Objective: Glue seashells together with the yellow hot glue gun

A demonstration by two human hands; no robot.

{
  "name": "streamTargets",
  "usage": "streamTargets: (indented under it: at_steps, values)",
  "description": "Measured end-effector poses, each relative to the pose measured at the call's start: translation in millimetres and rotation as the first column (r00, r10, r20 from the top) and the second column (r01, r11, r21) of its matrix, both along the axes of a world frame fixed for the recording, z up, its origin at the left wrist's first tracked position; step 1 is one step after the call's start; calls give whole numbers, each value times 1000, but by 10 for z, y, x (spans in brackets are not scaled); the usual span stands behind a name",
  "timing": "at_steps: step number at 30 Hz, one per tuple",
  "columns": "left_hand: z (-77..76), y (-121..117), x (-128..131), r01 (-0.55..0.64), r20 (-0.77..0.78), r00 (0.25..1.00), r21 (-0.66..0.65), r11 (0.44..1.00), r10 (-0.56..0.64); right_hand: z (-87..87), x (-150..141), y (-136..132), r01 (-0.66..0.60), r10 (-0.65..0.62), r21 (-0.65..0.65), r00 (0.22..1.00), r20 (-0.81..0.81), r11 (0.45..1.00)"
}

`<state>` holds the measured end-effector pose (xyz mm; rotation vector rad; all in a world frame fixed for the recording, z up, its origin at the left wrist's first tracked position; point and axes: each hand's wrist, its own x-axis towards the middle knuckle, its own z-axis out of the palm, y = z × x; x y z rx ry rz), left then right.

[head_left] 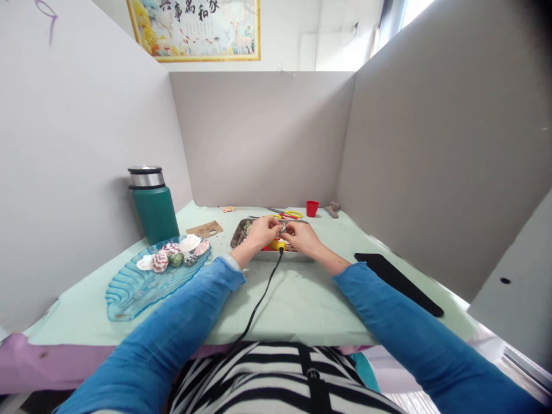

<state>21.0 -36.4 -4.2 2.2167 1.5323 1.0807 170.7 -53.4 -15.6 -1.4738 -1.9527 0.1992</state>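
Note:
Both hands meet over a shallow metal tray (302, 257) in the middle of the table. My left hand (264, 230) and my right hand (302, 237) have their fingertips pinched together on a small, shiny greyish piece (283, 228), too small to name. Under them in the tray lies a yellow tool (277, 245) with a black cord (263, 299) that runs toward my lap. Shells (246, 226) fill the tray's left end; the rest of its contents is mostly hidden by my hands.
To the left, a blue glass dish (142, 293) holds several seashells (171, 254), with a green bottle (155, 213) behind it. A brown card (204, 229), scissors (293, 214), a red cup (312, 208) and a black flat piece (397, 282) lie around. Grey panels (263, 138) enclose the table.

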Motion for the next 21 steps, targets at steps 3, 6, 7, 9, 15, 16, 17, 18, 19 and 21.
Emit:
streamTargets:
  at_steps: [3,6,7,9,15,16,17,18,19,21]
  values:
    - [-6,9,-5,12,6,1000,16,1000,-12,2,-2,-3,2,-2,2,1000,-3,1000]
    - [-6,7,-6,33,16,999,24,999,-34,-2,-1,0,2,-2,2,1000,-5,1000]
    - [-4,2,-6,38,16,999,24,999,-38,-5,1,2,2,-2,2,1000,-6,1000]
    - [5,-11,-5,40,16,999,19,999,-40,-10,3,6,-1,1,5,1000,-10,1000]
    - [18,-25,-6,48,25,999,6,999,-48,-15,4,12,-4,5,7,1000,-16,1000]
    - [14,-18,-8,50,26,998,8,999,-50,-15,3,12,-4,4,7,1000,-14,1000]
    - [9,-11,-10,52,26,998,10,999,-52,-14,2,12,-2,2,8,1000,-12,1000]
    - [3,-3,-12,51,25,998,12,999,-51,-14,2,14,-1,1,7,1000,-11,1000]
    - [-3,5,-13,49,22,999,13,999,-49,-15,3,16,0,0,7,1000,-9,1000]
    - [-11,14,-11,35,18,999,11,999,-36,-19,6,20,-2,2,9,1000,-8,1000]
